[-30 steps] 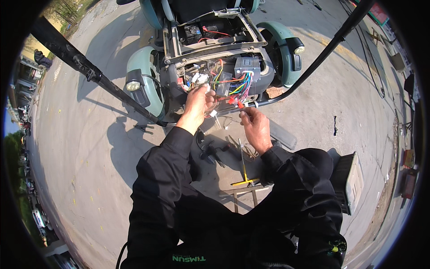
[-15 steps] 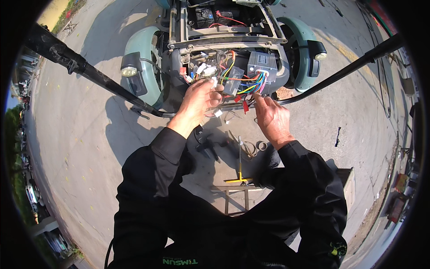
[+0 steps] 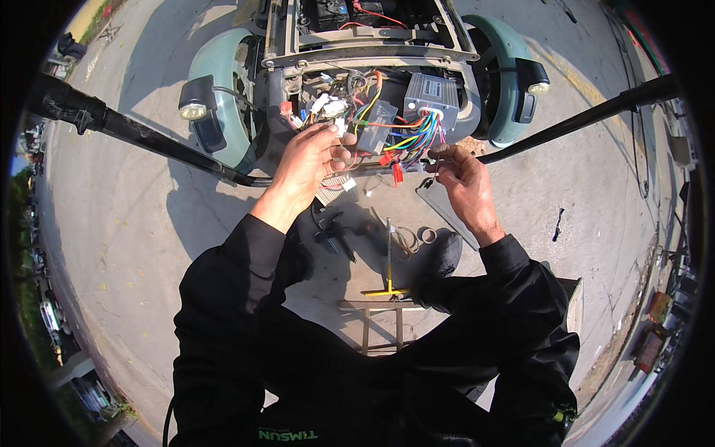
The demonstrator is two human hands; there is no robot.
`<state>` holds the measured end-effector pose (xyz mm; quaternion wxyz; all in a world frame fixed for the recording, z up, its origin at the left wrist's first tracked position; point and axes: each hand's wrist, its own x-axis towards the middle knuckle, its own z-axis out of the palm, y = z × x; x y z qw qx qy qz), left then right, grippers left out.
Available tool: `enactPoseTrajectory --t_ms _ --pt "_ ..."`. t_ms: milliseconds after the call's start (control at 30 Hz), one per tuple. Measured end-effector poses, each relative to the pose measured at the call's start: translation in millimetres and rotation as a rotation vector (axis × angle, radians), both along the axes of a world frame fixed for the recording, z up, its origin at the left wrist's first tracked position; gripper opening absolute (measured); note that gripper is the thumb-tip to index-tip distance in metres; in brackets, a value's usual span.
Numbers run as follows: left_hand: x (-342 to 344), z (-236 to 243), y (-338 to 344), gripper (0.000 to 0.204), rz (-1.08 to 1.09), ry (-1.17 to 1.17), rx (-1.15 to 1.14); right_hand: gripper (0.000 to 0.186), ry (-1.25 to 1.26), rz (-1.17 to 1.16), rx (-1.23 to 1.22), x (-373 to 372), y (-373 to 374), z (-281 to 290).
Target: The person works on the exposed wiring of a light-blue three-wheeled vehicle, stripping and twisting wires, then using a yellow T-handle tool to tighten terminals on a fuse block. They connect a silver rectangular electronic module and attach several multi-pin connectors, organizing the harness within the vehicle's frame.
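Note:
A silver controller box (image 3: 433, 91) sits in the open front of a small vehicle. From its near side fans a bundle of coloured wires (image 3: 424, 134), some ending in red connectors (image 3: 397, 174). My right hand (image 3: 468, 190) pinches thin wires from this bundle, just off the box's near right corner. On the left, my left hand (image 3: 304, 165) has thumb and fingertips closed on a white connector (image 3: 340, 127), partly covered by the fingers. Beyond it lies a cluster of white connectors (image 3: 328, 106). Between the hands rests a dark, see-through plastic box (image 3: 379, 128).
Green fenders with lamps (image 3: 216, 112) (image 3: 506, 82) flank the bay. A black tube (image 3: 164, 149) curves across its near side. On the concrete lie a yellow T-handled tool (image 3: 389, 290), a tape ring (image 3: 427, 235) and a black tool (image 3: 333, 232). My shoe (image 3: 447, 253) stands beside them.
My right hand has moved right and drawn back slightly from the wire bundle, with thin wires between its fingers. The left keeps its pinch by the white connectors. The whole view has shifted slightly.

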<state>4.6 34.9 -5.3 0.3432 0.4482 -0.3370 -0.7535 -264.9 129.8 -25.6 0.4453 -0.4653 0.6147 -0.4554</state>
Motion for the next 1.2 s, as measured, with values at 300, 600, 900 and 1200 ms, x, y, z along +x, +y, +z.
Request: enactPoseTrajectory --t_ms 300,600,900,1200 --pt "-3 3 2 0.023 -0.009 -0.040 0.011 0.041 0.281 -0.038 0.120 17 -11 3" --pt "0 2 0 0.023 -0.016 -0.027 0.021 0.031 -0.203 -0.012 0.212 21 -18 -8" --pt "-1 3 1 0.026 -0.013 -0.025 0.015 0.020 -0.395 -0.007 0.239 20 -8 3" --pt "-4 6 4 0.034 0.029 -0.039 -0.036 0.023 0.616 -0.068 -0.043 15 1 0"
